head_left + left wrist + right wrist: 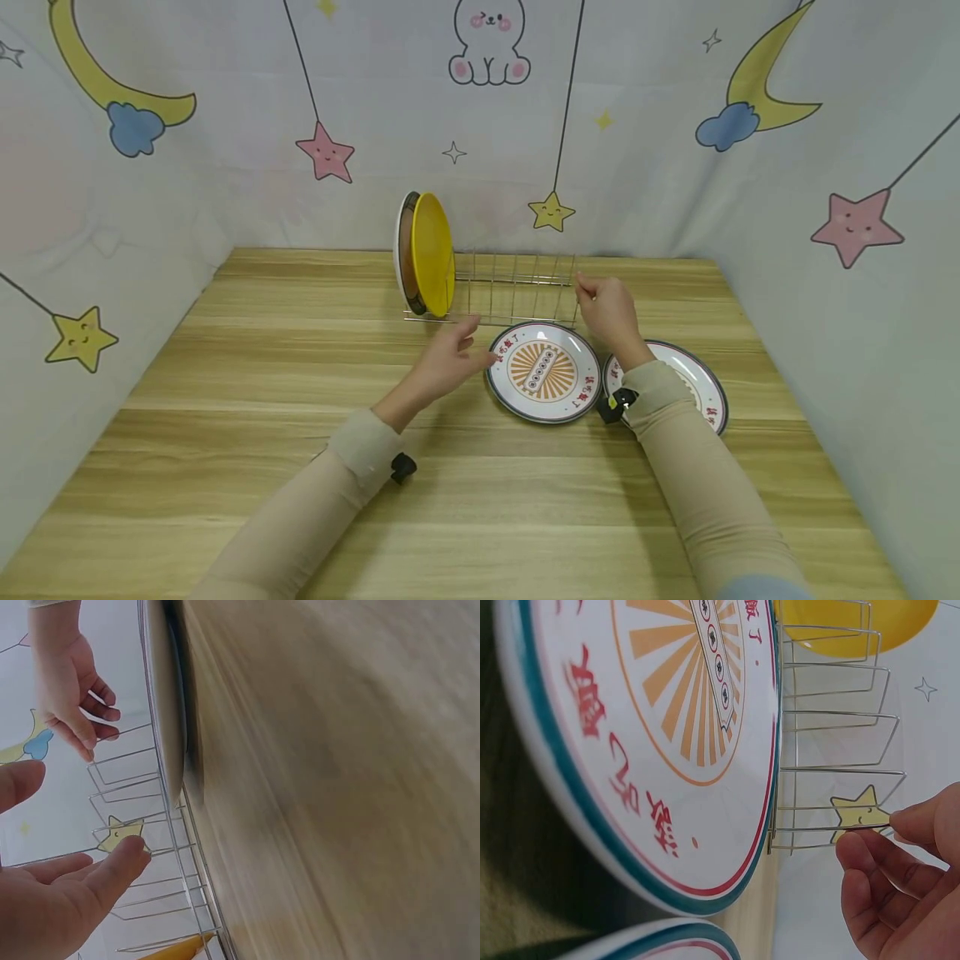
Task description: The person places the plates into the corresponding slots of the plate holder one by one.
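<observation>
A wire dish rack (840,714) stands at the back of the table. My right hand (609,312) is at its right end; in the right wrist view, thumb and fingertips (851,851) pinch the end wire. My left hand (448,362) hovers in front of the rack's left part, fingers apart and holding nothing. Its thumb reaches toward the left rim of a round white plate (543,371) with an orange sunburst and red characters, which lies against the rack's front. A yellow plate (432,254) stands upright in the rack's left end.
Behind the yellow plate stand a brown-and-black plate (407,258) and a white one, tilted the same way. Under my right forearm lies a second patterned white plate (697,379), partly hidden. A printed cloth (495,150) hangs behind the wooden table (247,350).
</observation>
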Motion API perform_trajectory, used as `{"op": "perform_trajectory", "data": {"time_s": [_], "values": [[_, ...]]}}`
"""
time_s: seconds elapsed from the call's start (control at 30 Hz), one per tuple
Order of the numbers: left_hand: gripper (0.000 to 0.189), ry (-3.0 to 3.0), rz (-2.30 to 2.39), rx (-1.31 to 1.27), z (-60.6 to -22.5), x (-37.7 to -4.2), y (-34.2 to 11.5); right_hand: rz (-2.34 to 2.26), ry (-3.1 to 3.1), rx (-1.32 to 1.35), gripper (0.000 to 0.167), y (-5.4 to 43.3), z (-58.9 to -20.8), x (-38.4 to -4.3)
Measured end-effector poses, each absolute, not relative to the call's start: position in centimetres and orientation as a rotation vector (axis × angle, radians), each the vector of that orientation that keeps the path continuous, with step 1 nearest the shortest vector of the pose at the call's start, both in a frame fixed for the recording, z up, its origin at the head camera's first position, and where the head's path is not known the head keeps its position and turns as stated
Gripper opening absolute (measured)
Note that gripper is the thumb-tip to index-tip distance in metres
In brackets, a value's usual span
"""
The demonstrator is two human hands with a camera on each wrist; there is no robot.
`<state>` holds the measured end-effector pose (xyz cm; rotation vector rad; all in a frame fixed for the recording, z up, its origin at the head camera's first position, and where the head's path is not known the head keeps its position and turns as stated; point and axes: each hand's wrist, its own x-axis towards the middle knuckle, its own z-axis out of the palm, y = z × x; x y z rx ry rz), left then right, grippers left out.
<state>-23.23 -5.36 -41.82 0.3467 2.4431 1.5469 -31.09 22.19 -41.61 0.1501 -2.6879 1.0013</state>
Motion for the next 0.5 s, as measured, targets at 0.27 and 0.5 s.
{"op": "perform_trajectory", "data": {"time_s": [0.27, 0.5], "values": [[0.08, 2.412, 1.426, 0.357, -42.5, -23.5, -4.4, 1.001, -2.683, 0.146, 0.027, 22.2, -41.6, -31.0], [0.081, 2.382, 1.396, 0.347, -43.0, -23.8, -3.6, 1.005, -2.69, 0.142, 0.028, 22.2, -41.7, -31.2]]}}
